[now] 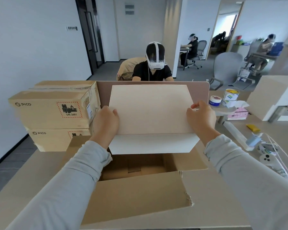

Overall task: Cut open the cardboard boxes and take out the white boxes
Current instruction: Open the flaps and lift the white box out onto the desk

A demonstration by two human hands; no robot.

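- Left hand [106,121] grips the left edge of the white box [151,113], with the thumb lying on its broad face.
- Right hand [202,120] grips the opposite edge, its fingers curled over onto the same face.
- Between the two hands the white box is tilted, broad face up towards the camera. Its lower edge hangs over the mouth of the open cardboard box [136,196].
- Below both hands, the open cardboard box stands on the tabletop [214,205] with its flaps spread. Its inside shows only bare brown card.
- Just left of the left hand, two sealed cardboard boxes [53,112] marked PICO sit stacked, each with a red-bordered hazard label.
- Right of the right hand are a blue-labelled jar [215,100], a tin [231,95] and a pink tissue pack [238,113]. A white controller [267,159] lies nearer the camera.
- Beyond the hands, behind a brown divider [103,93], sits a person wearing a white headset [156,63].
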